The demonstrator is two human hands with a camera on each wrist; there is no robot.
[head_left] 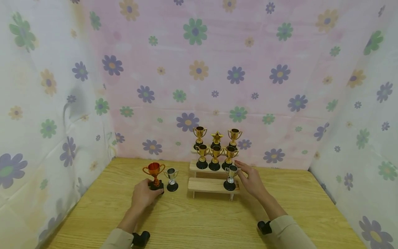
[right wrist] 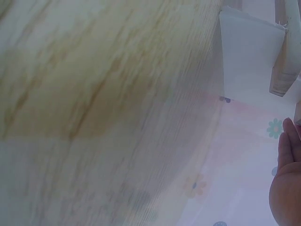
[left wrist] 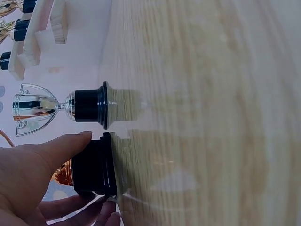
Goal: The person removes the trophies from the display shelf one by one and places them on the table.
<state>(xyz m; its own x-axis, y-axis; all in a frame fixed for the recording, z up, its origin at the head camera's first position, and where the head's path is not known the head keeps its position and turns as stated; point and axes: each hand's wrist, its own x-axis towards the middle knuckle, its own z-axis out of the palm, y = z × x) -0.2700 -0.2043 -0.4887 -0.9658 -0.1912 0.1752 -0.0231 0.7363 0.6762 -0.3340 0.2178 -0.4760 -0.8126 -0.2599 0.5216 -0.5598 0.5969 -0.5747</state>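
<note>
My left hand [head_left: 144,195] grips the black base of an orange-bronze trophy cup [head_left: 154,169] on the table, thumb and fingers on opposite sides of the base in the left wrist view. Just to its right stands a small silver trophy cup [head_left: 171,174] on a round black base. A second silver trophy cup [head_left: 231,173] stands upright at the right end of the lowest step [head_left: 205,185] of a wooden stand. My right hand [head_left: 252,180] is right beside that cup, its fingers mostly straight and reaching past its handle. The right wrist view shows only part of this hand.
Three gold cups [head_left: 215,154] line the middle step. Above them, a gold star trophy [head_left: 216,137] stands between two gold cups on the top step. The wooden table [head_left: 199,221] meets flower-patterned cloth [head_left: 199,86] at the back and sides.
</note>
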